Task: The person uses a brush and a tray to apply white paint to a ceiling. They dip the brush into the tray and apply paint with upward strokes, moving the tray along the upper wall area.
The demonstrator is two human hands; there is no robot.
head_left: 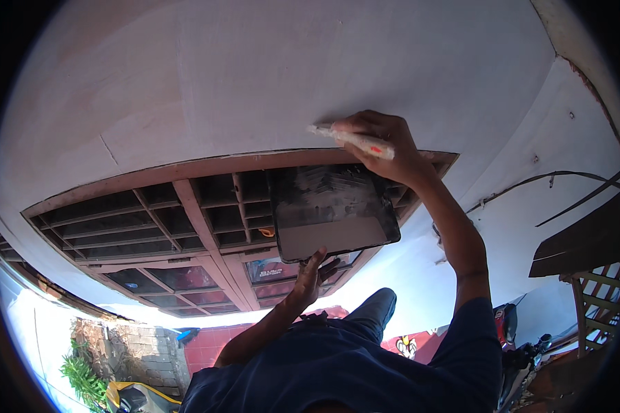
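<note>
My right hand (377, 129) grips a whitish, paint-smeared brush (357, 143) with a red mark on its handle, its tip at or close to the pale plastered wall (241, 82), just above a window frame. Below it, a black tray (335, 184) with light paint pooled in its lower part and streaks above rests in my left hand (311, 275), whose fingers are at the tray's bottom edge. The tray partly covers the pink-brown window frame (196, 220) with its dark slatted openings.
A red tiled floor (217, 344) lies below, beside grey paving (151, 354) and plants (83, 368). At right are a cable (565, 172), a brown panel (572, 241), a wooden lattice (596, 310) and a parked motorbike (523, 358). A yellow vehicle part (127, 392) shows at lower left.
</note>
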